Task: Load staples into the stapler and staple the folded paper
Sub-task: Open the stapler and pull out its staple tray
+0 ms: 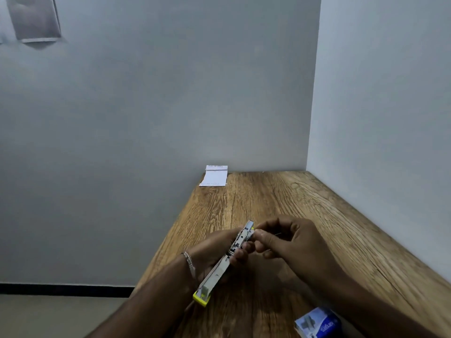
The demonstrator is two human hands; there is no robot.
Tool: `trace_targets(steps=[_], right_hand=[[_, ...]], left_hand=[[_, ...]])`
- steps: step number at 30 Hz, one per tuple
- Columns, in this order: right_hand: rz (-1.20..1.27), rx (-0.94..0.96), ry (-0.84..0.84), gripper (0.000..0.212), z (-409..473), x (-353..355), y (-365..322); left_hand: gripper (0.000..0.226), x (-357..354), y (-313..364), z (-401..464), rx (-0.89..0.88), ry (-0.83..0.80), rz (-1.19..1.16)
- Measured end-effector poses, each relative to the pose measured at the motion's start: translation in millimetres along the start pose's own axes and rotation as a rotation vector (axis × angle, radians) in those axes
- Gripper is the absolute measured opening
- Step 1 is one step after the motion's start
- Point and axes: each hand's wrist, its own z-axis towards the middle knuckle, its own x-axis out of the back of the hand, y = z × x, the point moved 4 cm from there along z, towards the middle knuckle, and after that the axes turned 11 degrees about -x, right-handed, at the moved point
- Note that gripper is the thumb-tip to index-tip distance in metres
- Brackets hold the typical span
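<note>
My left hand (219, 252) grips a yellow and metal stapler (220, 267), swung open, held tilted above the wooden table (280, 203). My right hand (290, 242) has its fingertips pinched at the stapler's far end; a thin strip, apparently staples, sticks out behind the fingers, too small to tell for sure. The folded white paper (213, 176) lies at the table's far left corner, against the wall. A blue staple box (317, 323) sits near the front edge, partly behind my right forearm.
The table stands in a corner, with grey walls behind it and along its right side. Its left edge drops to the floor. A metal bracelet (190, 262) is on my left wrist.
</note>
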Motion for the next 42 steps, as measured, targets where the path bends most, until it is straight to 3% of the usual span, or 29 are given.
trace_targets(steps=[5, 14, 19, 24, 30, 39, 42], right_hand=[[-0.194, 0.047, 0.171, 0.019, 2.9, 9.0, 0.6], [-0.524, 0.189, 0.226, 0.009, -1.2, 1.9, -2.0], [-0.471, 0.136, 0.219, 0.011, 0.5, 2.3, 0.2], [-0.288, 0.018, 0.065, 0.010, 0.8, -5.3, 6.4], [-0.233, 0.015, 0.038, 0.009, -0.1, -6.9, 7.3], [0.022, -0.088, -0.023, 0.004, -1.2, -11.7, 16.9], [-0.005, -0.025, -0.034, 0.002, -2.8, -11.5, 10.6]], left_hand=[[0.041, -12.2, -4.0, -0.6, 0.085, -0.175, 0.068], [0.043, -12.5, -5.5, -0.7, 0.029, -0.136, 0.121], [0.046, -15.4, -6.2, -6.2, 0.020, -0.085, 0.185], [0.039, -15.7, -5.7, -8.3, -0.004, 0.000, 0.179], [0.029, -15.7, -4.6, -7.9, 0.007, 0.038, 0.128], [0.035, -7.4, -10.6, 0.9, -0.096, 0.127, 0.209], [0.035, -4.8, -11.5, 2.4, -0.088, 0.142, 0.175]])
